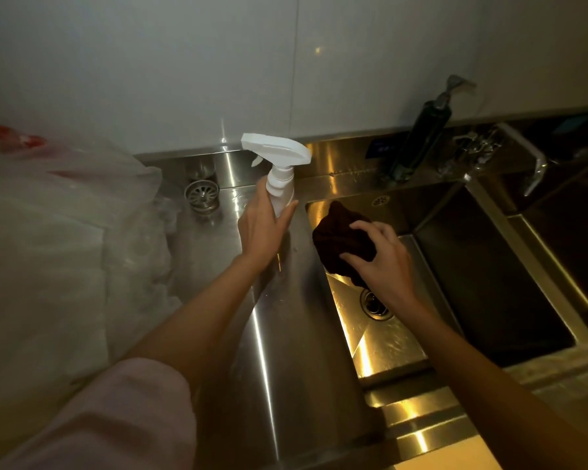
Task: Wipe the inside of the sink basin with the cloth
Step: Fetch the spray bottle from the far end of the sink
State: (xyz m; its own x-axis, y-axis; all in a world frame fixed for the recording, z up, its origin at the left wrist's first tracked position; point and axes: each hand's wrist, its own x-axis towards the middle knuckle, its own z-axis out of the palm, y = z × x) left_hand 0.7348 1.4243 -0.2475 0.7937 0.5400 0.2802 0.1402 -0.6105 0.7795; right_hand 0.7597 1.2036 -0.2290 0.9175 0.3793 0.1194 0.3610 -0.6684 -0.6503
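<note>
One white spray bottle (279, 171) is being gripped upright over the steel counter (269, 300) by the left hand (262, 225). One dark cloth (340, 239) is being held bunched by the right hand (381, 259), fingers curled, above the sink basin (381, 340), near its left wall. No writing is being shown legibly.

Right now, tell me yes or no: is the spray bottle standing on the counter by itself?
No: the left hand grips the spray bottle and holds it up over the steel counter.
</note>
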